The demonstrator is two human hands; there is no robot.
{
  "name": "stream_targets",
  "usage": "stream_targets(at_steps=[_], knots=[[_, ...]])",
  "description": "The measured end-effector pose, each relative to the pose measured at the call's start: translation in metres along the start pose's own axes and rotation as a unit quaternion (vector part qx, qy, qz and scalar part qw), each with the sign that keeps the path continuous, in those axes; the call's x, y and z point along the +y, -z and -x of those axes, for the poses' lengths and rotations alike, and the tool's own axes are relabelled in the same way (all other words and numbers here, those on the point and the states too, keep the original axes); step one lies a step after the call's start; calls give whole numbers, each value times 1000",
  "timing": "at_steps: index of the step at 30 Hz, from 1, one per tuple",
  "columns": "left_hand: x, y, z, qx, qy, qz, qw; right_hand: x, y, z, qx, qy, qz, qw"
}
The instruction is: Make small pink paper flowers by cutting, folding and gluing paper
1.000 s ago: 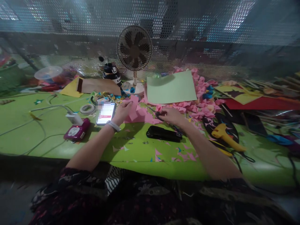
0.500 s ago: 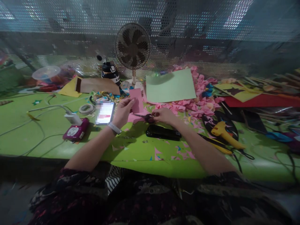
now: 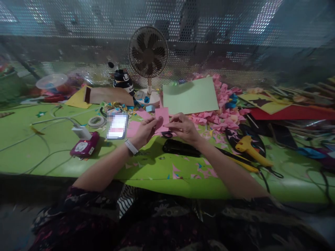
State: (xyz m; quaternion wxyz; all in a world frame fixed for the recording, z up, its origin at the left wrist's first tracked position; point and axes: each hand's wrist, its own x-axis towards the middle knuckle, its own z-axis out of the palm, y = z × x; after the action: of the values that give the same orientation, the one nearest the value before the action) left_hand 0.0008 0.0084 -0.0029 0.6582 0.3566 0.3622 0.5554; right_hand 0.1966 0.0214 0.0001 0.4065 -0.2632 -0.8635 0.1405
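A small pink paper piece [image 3: 162, 113] stands up between the fingers of my left hand [image 3: 144, 132], which is pinched on its lower left part. My right hand [image 3: 184, 129] has its fingertips at the paper's lower right edge, thumb and fingers drawn together on it. Below them, the dark scissors [image 3: 167, 134] lie on the table, partly hidden by my right hand. Another pink paper piece [image 3: 133, 128] rests just left of my left hand. Close in front of my right wrist is a black stapler [image 3: 180, 148].
A lit phone [image 3: 117, 126], a tape roll [image 3: 96, 121] and a purple socket block [image 3: 85, 146] lie left. A fan [image 3: 148, 52] stands behind. Pale green paper [image 3: 190, 97] leans by a pink paper heap [image 3: 226, 116]. A yellow glue gun [image 3: 252, 150] is right.
My right hand has let go of the scissors, now on the table, and has taken the pink paper's edge. My left hand has shifted right and a little down with the paper.
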Motion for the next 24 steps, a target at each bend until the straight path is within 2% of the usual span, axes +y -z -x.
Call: stream_targets(at_steps=[2, 4, 8, 11, 15, 20, 24], knots=[[1, 0, 1, 10, 4, 7, 1000, -4, 0, -1, 2, -13, -31, 999], [1, 0, 2, -7, -8, 16, 1000, -10, -1, -3, 17, -42, -55, 997], [-1, -2, 3, -56, -38, 5, 998, -18, -4, -6, 87, -166, -85, 979], [-2, -4, 6, -69, -38, -8, 997, -20, -6, -6, 94, -226, -99, 964], [-3, -5, 8, -92, -37, -8, 995, -22, -6, -6, 94, -233, -97, 963], [-5, -5, 10, -107, -73, -68, 989, -26, -5, -6, 94, -253, -116, 956], [-7, -5, 10, -118, -80, -69, 987, -27, -5, -6, 86, -253, -118, 956]])
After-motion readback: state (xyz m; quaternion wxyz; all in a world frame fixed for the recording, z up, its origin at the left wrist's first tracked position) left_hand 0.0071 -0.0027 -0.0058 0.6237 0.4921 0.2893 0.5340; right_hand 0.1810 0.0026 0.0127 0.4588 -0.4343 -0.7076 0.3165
